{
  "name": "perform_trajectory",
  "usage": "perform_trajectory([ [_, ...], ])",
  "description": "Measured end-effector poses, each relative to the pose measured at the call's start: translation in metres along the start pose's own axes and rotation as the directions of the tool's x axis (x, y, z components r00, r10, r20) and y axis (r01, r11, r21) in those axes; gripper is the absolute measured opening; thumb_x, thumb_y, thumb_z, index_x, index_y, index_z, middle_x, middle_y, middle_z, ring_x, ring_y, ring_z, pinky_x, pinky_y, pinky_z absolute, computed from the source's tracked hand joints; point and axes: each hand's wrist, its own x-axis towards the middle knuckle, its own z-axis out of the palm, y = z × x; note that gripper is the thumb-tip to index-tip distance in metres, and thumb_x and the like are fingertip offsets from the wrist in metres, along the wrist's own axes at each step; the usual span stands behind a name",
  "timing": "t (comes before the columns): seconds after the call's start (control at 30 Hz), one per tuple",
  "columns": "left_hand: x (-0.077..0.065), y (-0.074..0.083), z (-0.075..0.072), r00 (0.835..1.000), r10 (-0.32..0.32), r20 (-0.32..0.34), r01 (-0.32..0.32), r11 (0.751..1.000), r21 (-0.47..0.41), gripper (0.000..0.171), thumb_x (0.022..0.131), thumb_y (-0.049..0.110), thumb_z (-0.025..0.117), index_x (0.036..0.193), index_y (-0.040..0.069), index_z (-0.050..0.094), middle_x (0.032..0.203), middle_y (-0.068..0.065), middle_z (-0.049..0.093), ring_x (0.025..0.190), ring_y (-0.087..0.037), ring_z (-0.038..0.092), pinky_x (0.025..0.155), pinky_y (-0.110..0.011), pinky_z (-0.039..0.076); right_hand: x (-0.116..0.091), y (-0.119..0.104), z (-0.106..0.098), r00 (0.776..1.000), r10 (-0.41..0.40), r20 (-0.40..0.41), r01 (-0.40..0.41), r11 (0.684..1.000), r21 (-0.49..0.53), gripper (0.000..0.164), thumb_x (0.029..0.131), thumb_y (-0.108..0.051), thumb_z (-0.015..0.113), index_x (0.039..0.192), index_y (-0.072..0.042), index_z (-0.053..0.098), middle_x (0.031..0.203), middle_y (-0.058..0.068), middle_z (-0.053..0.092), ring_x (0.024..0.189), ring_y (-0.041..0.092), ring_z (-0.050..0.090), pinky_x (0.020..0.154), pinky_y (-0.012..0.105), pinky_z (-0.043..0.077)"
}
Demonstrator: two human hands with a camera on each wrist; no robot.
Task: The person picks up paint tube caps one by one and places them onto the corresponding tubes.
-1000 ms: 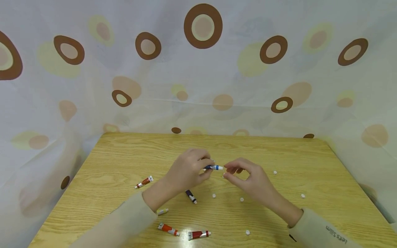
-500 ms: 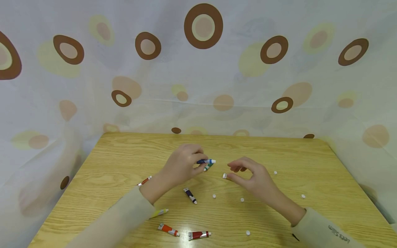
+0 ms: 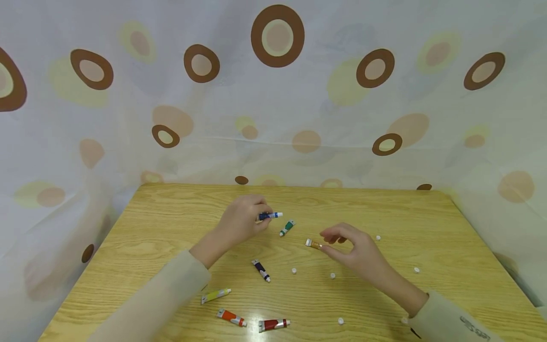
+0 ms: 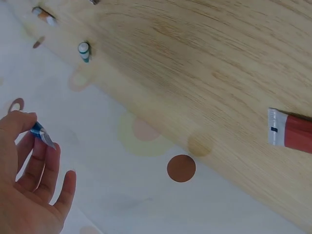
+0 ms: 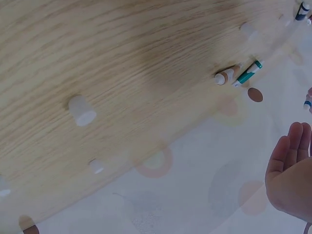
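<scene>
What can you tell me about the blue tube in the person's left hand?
The blue tube is small, dark blue with a brighter blue band and a white tip; its other end looks flat and silvery, like foil. The left hand pinches it above the table, the tip pointing right in the head view. I cannot tell if it is capped.

Wood-grain table (image 3: 363, 209); behind it and at both sides, white sheet (image 3: 239, 99), brown-ringed pattern.

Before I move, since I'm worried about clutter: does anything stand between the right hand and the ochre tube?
Nothing visible does. In the head view, the right hand overlaps one end of the ochre tube; the green tube lies on that tube's far side, out of the way.
</scene>
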Motion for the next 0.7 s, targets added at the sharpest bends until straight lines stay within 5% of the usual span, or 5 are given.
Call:
perform_trajectory([
  [0.37,-0.001,-0.019,0.016,0.982,-0.120,0.148,0.120,0.993,0.015,0.011,0.087,0.021,0.084,0.096,0.015,0.082,0.097,-0.001,0.074,0.084,-0.015,0.069,0.074,-0.031,0.060,-0.013,0.012,0.001,0.998,-0.008,0.054,0.007,1.000,0.010,0.021,0.087,-0.010,0.082,0.106,-0.014,0.075,0.098,0.000,0.075,0.087,0.016,0.069,0.077,0.028,0.058],
  [0.7,0.005,-0.037,0.029,0.926,-0.216,0.309,0.221,0.975,0.017,0.013,0.092,0.022,0.080,0.102,0.014,0.082,0.102,-0.002,0.073,0.092,-0.019,0.070,0.084,-0.036,0.059,-0.028,0.025,0.003,0.983,0.062,0.175,-0.064,0.998,0.003,0.024,0.086,-0.014,0.083,0.108,-0.010,0.074,0.100,0.000,0.073,0.090,0.012,0.067,0.079,0.025,0.057],
])
